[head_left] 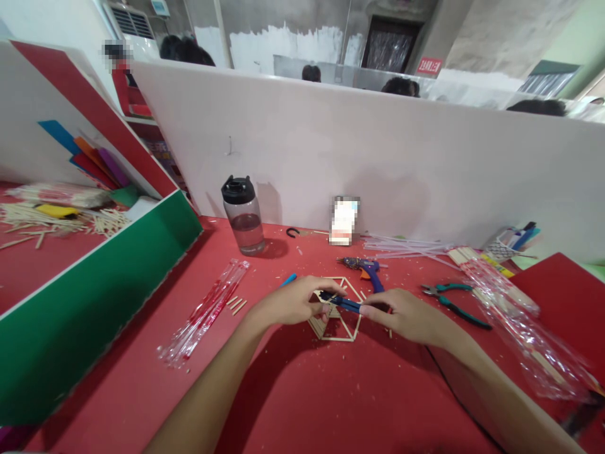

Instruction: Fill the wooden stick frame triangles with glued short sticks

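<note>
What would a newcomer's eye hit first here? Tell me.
Likely the glossy red tabletop and, at its centre, the left hand and right hand at a blue tool above a pale stick frame. Next, the long green panel at left and the black-lidded bottle by the white partition.

Evenly bright, with soft shadows and wide-angle edge distortion.

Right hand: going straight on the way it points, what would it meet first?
Past the blue tool it grips, the right hand would probably meet the left hand first, though depth is unclear.
</note>
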A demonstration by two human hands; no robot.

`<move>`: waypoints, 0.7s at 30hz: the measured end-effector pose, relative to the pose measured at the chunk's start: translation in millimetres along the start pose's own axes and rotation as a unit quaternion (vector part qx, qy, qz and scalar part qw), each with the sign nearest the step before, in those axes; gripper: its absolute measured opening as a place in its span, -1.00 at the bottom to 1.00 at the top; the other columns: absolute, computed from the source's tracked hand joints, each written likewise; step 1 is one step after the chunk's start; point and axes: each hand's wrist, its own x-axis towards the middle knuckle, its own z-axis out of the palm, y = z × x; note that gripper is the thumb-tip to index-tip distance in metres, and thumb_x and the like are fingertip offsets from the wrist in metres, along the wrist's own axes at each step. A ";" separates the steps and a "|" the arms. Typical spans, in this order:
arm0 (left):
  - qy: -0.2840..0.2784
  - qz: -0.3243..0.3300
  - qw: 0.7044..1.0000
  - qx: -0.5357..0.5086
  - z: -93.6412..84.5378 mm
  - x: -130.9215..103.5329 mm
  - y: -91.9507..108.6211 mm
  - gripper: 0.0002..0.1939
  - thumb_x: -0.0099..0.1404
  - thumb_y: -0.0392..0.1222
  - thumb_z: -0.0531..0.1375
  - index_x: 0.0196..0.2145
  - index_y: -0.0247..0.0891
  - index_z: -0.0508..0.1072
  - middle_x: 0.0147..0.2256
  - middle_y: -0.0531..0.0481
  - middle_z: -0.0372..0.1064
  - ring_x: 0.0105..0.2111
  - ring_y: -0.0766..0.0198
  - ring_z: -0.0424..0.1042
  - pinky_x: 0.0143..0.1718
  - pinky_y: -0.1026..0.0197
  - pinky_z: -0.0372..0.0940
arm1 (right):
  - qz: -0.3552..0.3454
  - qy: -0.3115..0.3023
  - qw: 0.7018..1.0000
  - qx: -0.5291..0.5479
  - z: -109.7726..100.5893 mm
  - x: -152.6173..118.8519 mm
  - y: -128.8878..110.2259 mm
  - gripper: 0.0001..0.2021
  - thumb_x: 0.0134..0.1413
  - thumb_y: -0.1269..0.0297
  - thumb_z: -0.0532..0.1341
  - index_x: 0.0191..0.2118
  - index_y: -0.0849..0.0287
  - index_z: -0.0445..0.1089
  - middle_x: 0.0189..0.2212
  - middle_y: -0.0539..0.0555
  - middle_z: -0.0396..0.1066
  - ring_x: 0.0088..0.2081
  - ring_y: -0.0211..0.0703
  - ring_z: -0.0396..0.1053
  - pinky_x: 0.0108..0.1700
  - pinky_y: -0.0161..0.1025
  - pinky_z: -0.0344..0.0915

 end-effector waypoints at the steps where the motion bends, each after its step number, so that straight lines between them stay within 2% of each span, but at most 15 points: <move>1: -0.001 0.002 1.000 0.002 -0.1 -0.1 -0.2 -0.52 0.20 -0.48 0.13 0.03 -0.14 0.49 -0.03 -0.01 0.49 -0.10 0.20 0.45 -0.09 0.18 0.33 | -0.001 -0.002 1.000 -0.002 0.0 0.0 0.0 -0.53 0.33 -0.08 0.04 -0.38 0.16 0.46 -0.43 0.01 0.49 -0.41 -0.19 0.33 -0.38 -0.27 0.06; 7: -0.001 -0.003 0.999 0.035 0.0 -0.8 5.5 -0.54 0.19 -0.47 0.13 0.01 -0.17 0.49 -0.07 -0.03 0.51 -0.13 0.19 0.45 -0.11 0.17 0.32 | 0.006 0.003 1.000 -0.024 2.9 -0.5 0.1 -0.54 0.35 -0.07 0.04 -0.34 0.15 0.49 -0.42 0.06 0.52 -0.41 -0.16 0.38 -0.37 -0.25 0.08; 13: -0.006 -0.002 0.995 0.098 1.6 -1.4 3.2 -0.41 0.09 -0.57 0.08 0.03 -0.14 0.47 -0.08 -0.01 0.52 -0.15 0.21 0.46 -0.13 0.22 0.30 | -0.019 -0.006 0.994 -0.111 8.8 0.1 3.6 -0.56 0.42 -0.03 -0.05 -0.14 0.16 0.45 -0.19 0.20 0.55 -0.21 0.04 0.46 -0.24 -0.17 0.16; 17: 0.002 -0.002 0.993 0.119 1.4 -1.9 0.4 -0.35 0.05 -0.59 0.07 0.04 -0.10 0.47 -0.07 0.01 0.53 -0.15 0.21 0.47 -0.14 0.23 0.30 | -0.030 -0.018 0.991 -0.130 11.5 1.4 4.2 -0.56 0.44 -0.01 -0.10 -0.17 0.17 0.39 -0.21 0.21 0.53 -0.24 0.03 0.45 -0.26 -0.17 0.16; 21: 0.012 0.006 0.991 0.132 -1.1 -3.0 1.0 -0.35 0.03 -0.57 0.07 0.02 -0.09 0.49 -0.04 0.01 0.53 -0.13 0.20 0.47 -0.14 0.23 0.29 | -0.033 0.002 0.991 -0.133 15.3 1.9 1.4 -0.55 0.46 0.04 -0.16 -0.19 0.17 0.37 -0.24 0.20 0.53 -0.26 0.02 0.45 -0.27 -0.17 0.14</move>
